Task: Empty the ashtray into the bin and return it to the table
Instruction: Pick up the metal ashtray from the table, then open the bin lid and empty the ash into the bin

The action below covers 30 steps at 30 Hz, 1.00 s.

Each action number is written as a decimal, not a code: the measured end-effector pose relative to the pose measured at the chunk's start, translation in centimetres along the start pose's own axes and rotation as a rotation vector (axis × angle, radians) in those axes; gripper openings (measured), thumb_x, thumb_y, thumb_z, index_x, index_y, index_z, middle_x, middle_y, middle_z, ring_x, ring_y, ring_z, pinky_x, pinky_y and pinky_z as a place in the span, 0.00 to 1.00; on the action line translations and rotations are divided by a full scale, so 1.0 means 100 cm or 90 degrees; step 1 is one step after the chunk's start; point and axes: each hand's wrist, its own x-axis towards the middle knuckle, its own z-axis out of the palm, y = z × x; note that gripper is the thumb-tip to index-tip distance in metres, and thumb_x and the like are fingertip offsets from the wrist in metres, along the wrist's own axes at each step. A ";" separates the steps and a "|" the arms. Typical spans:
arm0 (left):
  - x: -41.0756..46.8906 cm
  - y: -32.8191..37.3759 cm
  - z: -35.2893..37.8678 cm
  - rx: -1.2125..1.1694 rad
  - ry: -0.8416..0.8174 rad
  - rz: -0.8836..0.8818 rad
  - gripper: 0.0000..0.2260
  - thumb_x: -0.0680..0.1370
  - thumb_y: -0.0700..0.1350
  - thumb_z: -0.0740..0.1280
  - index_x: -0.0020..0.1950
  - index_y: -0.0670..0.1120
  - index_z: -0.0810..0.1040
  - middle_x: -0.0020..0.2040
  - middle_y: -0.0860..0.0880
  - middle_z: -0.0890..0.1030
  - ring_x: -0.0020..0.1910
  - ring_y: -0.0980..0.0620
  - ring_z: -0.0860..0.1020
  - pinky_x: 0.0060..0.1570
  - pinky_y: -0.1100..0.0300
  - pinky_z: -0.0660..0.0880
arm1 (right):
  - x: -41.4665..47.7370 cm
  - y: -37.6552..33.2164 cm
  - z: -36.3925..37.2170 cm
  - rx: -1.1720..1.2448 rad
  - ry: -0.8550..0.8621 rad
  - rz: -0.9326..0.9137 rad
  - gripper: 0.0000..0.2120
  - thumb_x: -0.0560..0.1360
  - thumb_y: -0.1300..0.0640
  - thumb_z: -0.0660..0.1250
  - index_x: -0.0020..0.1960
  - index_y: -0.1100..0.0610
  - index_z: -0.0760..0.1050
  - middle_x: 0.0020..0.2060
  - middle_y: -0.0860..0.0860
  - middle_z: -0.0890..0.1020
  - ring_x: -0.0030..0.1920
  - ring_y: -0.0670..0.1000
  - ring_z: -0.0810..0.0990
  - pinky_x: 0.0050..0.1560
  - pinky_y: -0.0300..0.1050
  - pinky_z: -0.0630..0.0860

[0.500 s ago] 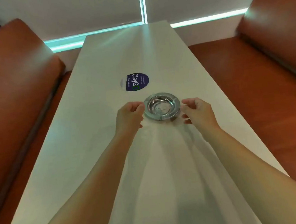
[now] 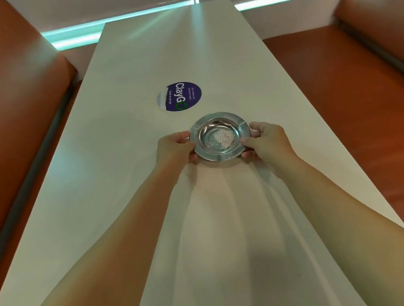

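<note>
1. Long pale tabletop (image 2: pixel 129 174) running away toward a glowing strip of light, brown padded benches (image 2: pixel 11 102) down both sides.
2. Dead centre: metal ashtray (image 2: pixel 220 136), round, shiny, pale ash (image 2: pixel 222 137) heaped in the bowl. Sitting on or barely off the surface, hard to say which.
3. Left hand (image 2: pixel 174 149) pinched on the left rim, right hand (image 2: pixel 267 140) pinched on the right rim. Both closed on the ashtray, thumbs over the lip, other fingers tucked beneath.
4. For the lift: keep it dead level, raise slowly, equal grip either side. Loose ash, shallow bowl, so any tilt or jolt likely to spill it before the bin. Bin nowhere in shot.
5. Just beyond the ashtray, clear of it: round dark-blue sticker (image 2: pixel 179 96), turned sideways. Large white "ClayG" closed by a green ring for the O, "Clean as you go" alongside, plus a smaller line that looks like "Let's keep our pantries clean".
</note>
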 end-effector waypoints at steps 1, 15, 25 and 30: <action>-0.004 0.001 -0.002 -0.007 -0.004 0.001 0.18 0.73 0.32 0.62 0.63 0.37 0.72 0.41 0.46 0.78 0.34 0.53 0.77 0.34 0.68 0.78 | -0.004 -0.001 -0.001 0.019 -0.002 -0.006 0.21 0.71 0.69 0.64 0.63 0.62 0.72 0.47 0.57 0.81 0.28 0.49 0.79 0.26 0.37 0.78; -0.176 0.012 -0.040 -0.010 -0.082 0.129 0.17 0.73 0.33 0.64 0.63 0.37 0.72 0.40 0.46 0.79 0.35 0.53 0.78 0.39 0.64 0.79 | -0.191 -0.017 -0.036 0.148 0.042 -0.047 0.16 0.69 0.69 0.66 0.57 0.61 0.75 0.36 0.53 0.80 0.30 0.47 0.78 0.26 0.35 0.77; -0.362 -0.044 -0.029 -0.028 -0.259 0.108 0.15 0.73 0.35 0.65 0.60 0.39 0.73 0.38 0.47 0.80 0.32 0.56 0.81 0.36 0.66 0.80 | -0.409 0.056 -0.116 0.238 0.074 -0.006 0.08 0.70 0.68 0.67 0.44 0.57 0.77 0.24 0.49 0.82 0.22 0.43 0.76 0.25 0.34 0.75; -0.423 -0.069 0.018 0.001 -0.336 0.093 0.16 0.73 0.36 0.65 0.61 0.40 0.73 0.40 0.47 0.80 0.38 0.52 0.80 0.40 0.63 0.80 | -0.478 0.096 -0.169 0.264 0.129 0.036 0.07 0.70 0.67 0.67 0.41 0.56 0.79 0.27 0.52 0.80 0.24 0.44 0.76 0.25 0.34 0.76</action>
